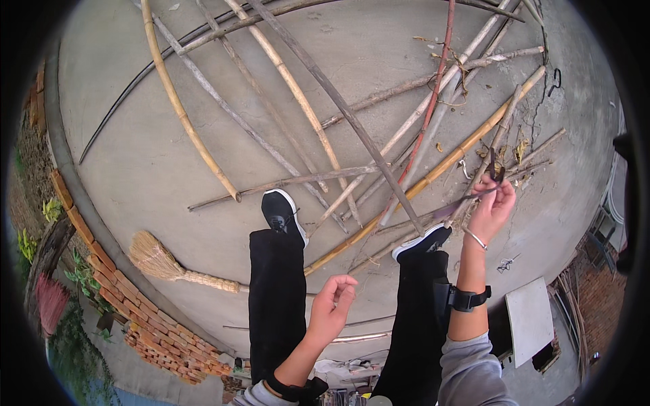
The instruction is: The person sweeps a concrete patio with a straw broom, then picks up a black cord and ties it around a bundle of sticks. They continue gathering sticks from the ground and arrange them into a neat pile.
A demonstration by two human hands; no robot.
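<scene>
My right hand (491, 208) pinches a dark purple strip (449, 208), perhaps cloth or plastic. One end trails left past a thin wooden pole (480, 170); a dark loop stands above my fingertips. Below that hand, the pole's lower end reaches my right shoe (424, 241). My left hand (331, 309) hovers between my legs with fingers loosely curled and nothing visible in it. Ahead of it, a yellow bamboo pole (442, 165) runs diagonally over the concrete floor. A dark wooden pole (350, 114) crosses it near my right foot.
Several more poles lie crossed ahead, among them a red pole (431, 101) and a curved bamboo pole (177, 109). A straw broom (157, 259) lies left of my left shoe (279, 210). A brick border (117, 284) edges the floor. Dry leaves (520, 149) sit beyond my right hand.
</scene>
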